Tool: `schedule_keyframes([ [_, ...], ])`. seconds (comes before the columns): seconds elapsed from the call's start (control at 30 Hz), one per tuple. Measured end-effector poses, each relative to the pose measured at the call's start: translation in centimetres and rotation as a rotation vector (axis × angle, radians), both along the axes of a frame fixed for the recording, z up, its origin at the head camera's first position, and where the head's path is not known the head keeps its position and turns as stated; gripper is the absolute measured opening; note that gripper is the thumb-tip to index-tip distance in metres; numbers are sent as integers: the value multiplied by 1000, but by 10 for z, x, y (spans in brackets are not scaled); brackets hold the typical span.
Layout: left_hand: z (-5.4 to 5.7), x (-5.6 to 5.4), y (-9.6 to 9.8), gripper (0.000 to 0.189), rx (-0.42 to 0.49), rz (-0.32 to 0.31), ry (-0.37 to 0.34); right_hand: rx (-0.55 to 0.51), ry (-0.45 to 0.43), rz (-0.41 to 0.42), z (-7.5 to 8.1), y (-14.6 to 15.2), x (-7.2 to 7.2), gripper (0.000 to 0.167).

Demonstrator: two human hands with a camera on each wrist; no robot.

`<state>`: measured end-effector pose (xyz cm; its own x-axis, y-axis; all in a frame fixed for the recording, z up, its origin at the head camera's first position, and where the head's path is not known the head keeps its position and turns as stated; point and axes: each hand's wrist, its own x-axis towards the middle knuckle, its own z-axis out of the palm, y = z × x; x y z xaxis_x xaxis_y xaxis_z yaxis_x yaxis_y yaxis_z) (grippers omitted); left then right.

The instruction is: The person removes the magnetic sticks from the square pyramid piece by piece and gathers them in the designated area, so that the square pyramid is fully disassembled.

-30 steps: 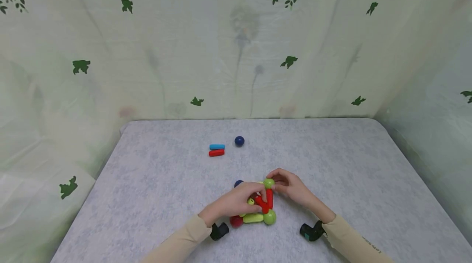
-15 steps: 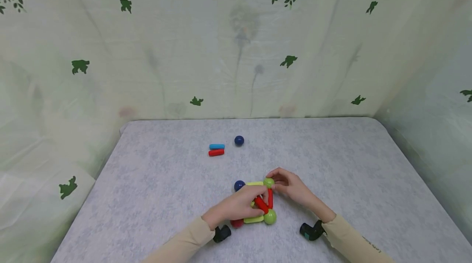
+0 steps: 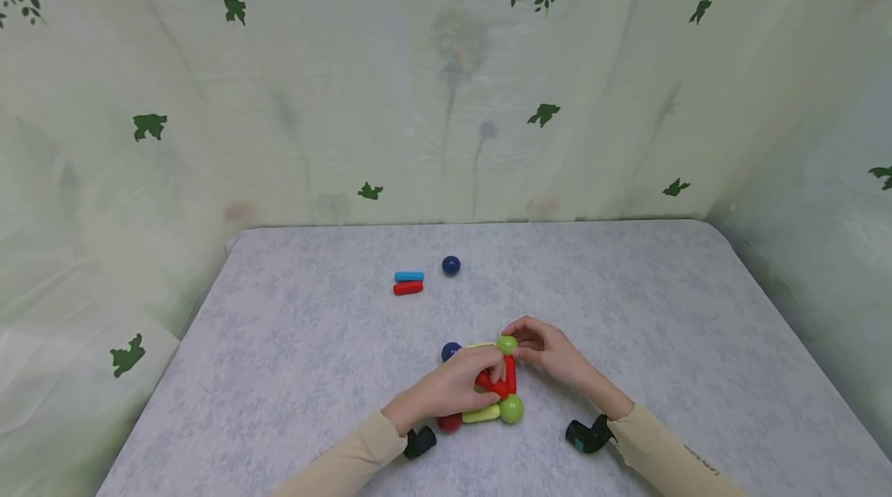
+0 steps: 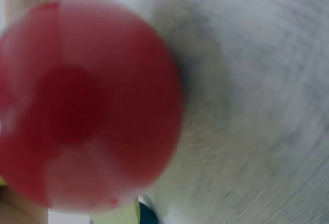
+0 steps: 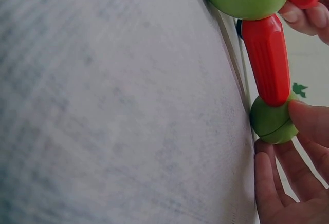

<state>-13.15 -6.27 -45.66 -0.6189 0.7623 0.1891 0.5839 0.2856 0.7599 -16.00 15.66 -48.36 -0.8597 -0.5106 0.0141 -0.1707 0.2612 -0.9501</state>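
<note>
Magnetic balls and rods form a flat four-sided frame on the table. Its corners in the head view are a dark blue ball (image 3: 451,351), a red ball (image 3: 449,423) and two green balls, one near (image 3: 512,409) and one far (image 3: 506,344). My left hand (image 3: 456,383) reaches over the frame and grips a short red rod (image 3: 492,384); its end shows a metal disc in the right wrist view. My right hand (image 3: 554,358) pinches the far green ball. A red side rod (image 5: 266,62) joins both green balls. The red ball (image 4: 92,106) fills much of the left wrist view.
Farther back on the table (image 3: 627,303) lie a light blue rod (image 3: 409,276), a red rod (image 3: 408,288) and a loose dark blue ball (image 3: 451,265). A pale printed curtain (image 3: 390,94) hangs behind the table. Wrist cameras (image 3: 588,435) sit under both forearms.
The red rod in my left hand has turned to a flatter angle, and that hand has shifted slightly to the right. My right hand stays on the far green ball.
</note>
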Motion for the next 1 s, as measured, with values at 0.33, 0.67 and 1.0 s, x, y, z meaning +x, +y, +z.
schedule_keyframes([
  [0.33, 3, -2, -6, 21, 124, 12, 43, -1, -3, 7, 0, 0, 0, 26],
  [0.67, 7, -10, -29, 22, 181, 155, 52, 23, -2, -12, -2, -1, -1, 24],
  [1.0, 3, -22, -56, 22, 163, 306, 56, 31, -25, -17, 3, -1, 1, 26],
])
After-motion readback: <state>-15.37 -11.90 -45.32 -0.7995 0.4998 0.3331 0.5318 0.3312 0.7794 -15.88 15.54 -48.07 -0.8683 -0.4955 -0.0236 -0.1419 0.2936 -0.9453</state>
